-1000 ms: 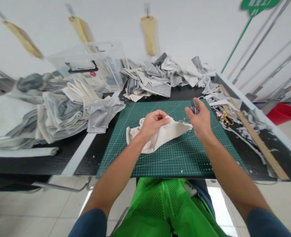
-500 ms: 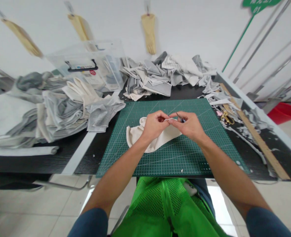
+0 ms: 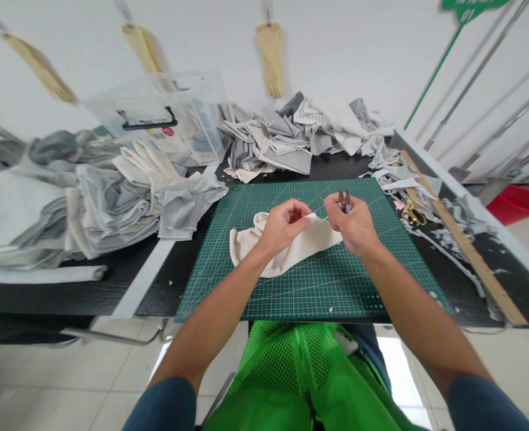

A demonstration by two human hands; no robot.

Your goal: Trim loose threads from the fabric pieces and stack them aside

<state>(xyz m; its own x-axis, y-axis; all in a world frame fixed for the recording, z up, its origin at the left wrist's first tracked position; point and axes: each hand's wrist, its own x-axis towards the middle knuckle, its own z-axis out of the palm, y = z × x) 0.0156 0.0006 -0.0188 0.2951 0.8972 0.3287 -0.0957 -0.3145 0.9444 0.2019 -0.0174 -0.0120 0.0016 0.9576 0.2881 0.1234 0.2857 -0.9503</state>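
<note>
Cream limp fabric piece [image 3: 307, 246] lying on a green gridded cutting mat [image 3: 318, 293], its upper edge pinched by the left hand [image 3: 284, 228], right hand [image 3: 353, 226] curled around small blue-handled snips [image 3: 344, 205] with blades upward, black tabletop [image 3: 111, 294] beneath, heaped grey and cream cloths [image 3: 111, 197] leftward.

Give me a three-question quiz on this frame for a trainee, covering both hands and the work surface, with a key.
1. What is in the right hand?
A) a yellow glove
B) a pair of small snips
C) a roll of cloth

2. True or false: the left hand is gripping the long wooden ruler.

3. Fill in: the cream cloth is over a green ____ printed with a grid.

Key:
1. B
2. False; it pinches the cream cloth.
3. cutting mat
</note>
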